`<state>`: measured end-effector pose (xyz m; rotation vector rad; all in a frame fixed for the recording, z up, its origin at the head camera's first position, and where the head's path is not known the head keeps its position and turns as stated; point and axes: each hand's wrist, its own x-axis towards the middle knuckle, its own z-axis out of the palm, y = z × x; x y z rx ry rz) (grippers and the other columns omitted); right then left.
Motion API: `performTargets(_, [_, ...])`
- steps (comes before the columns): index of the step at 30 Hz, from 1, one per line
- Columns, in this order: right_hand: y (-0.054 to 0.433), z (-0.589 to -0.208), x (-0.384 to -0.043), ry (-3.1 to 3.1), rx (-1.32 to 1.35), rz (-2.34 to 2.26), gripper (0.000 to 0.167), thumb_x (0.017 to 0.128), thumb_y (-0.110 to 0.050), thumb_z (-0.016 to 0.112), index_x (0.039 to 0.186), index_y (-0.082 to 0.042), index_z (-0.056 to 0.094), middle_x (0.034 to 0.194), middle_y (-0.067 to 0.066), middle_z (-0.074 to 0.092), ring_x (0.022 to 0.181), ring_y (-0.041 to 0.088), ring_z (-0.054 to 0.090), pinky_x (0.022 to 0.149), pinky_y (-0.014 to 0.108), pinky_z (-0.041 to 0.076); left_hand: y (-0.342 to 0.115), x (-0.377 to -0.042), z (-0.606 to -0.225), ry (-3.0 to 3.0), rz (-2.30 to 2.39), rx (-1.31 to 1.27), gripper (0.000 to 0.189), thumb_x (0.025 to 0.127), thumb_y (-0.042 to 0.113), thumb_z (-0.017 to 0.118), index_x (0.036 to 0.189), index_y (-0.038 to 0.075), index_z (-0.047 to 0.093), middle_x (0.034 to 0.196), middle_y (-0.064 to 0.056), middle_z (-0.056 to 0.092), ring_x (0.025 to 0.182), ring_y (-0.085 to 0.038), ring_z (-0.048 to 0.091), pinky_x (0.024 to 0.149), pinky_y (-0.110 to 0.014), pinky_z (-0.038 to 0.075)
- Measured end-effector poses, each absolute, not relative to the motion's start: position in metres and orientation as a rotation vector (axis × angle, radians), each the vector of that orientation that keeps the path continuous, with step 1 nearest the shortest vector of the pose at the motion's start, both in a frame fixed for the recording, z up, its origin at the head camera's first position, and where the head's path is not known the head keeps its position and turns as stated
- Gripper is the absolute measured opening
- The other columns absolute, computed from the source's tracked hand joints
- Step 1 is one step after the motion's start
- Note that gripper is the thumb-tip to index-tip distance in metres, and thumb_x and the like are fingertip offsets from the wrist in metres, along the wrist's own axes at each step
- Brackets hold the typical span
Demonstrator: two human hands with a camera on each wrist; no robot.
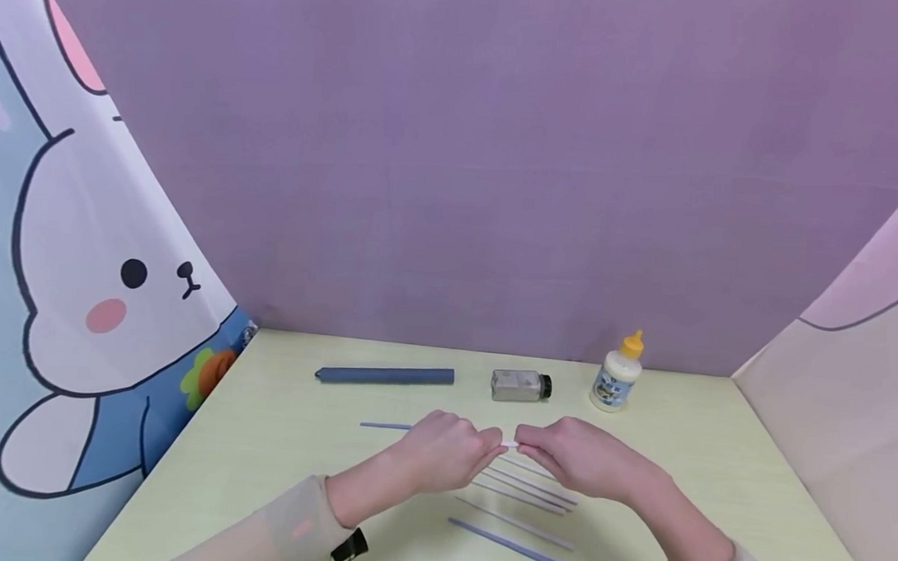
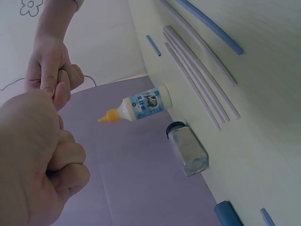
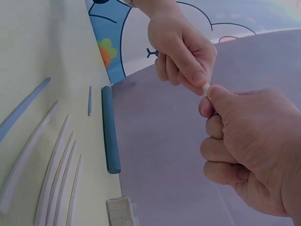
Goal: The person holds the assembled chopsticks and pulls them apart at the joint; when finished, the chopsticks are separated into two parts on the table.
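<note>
My left hand (image 1: 450, 451) and right hand (image 1: 591, 459) meet above the table, thumbs facing each other. Between them they pinch a short, thin white piece (image 1: 509, 444), of which only a sliver shows; the fingers cover the rest. In the right wrist view this white piece (image 3: 206, 87) appears between both thumb tips, and the other fingers of each hand are curled. Below the hands lie several thin pale sticks (image 1: 515, 524), roughly parallel, with a blue stick (image 1: 511, 547) nearest to me. A thinner blue stick (image 1: 384, 426) lies left of the hands, seen in part.
At the back of the table (image 1: 280, 440) lie a thick dark-blue rod (image 1: 386, 376) and a clear bottle (image 1: 515, 385) with a black cap, on its side. A white glue bottle (image 1: 615, 381) with a yellow nozzle stands upright to their right. A purple backdrop (image 1: 453, 165) rises behind.
</note>
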<state>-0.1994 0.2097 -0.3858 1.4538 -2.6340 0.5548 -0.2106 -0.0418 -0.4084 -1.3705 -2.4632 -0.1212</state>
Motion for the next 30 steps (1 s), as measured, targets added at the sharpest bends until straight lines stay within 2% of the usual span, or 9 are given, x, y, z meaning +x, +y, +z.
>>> performTargets(8, [0.2117, -0.3876, -0.1993, -2.589, 1.451, 0.533, 0.023, 0.108, -0.015, 0.062, 0.088, -0.019, 0.052, 0.068, -0.019, 0.027, 0.062, -0.011, 0.03, 0.056, 0.008, 0.031, -0.0414, -0.2085, -0.4045, -2.517, -0.082, -1.352, 0.036, 0.112, 0.034, 0.052, 0.08, 0.019, 0.054, 0.055, 0.012, 0.026, 0.047, -0.003, 0.024, 0.044, -0.019, 0.024])
performTargets(30, [0.2133, -0.3947, -0.1996, -2.526, 1.461, 0.551, 0.022, 0.106, -0.012, 0.064, 0.09, -0.021, 0.053, 0.067, -0.018, 0.039, 0.064, -0.011, 0.034, 0.058, 0.006, 0.033, -0.0434, -0.2069, -0.4056, -2.436, 0.011, -1.345, 0.034, 0.111, 0.036, 0.056, 0.081, 0.02, 0.054, 0.055, 0.013, 0.024, 0.048, -0.003, 0.022, 0.043, -0.019, 0.021])
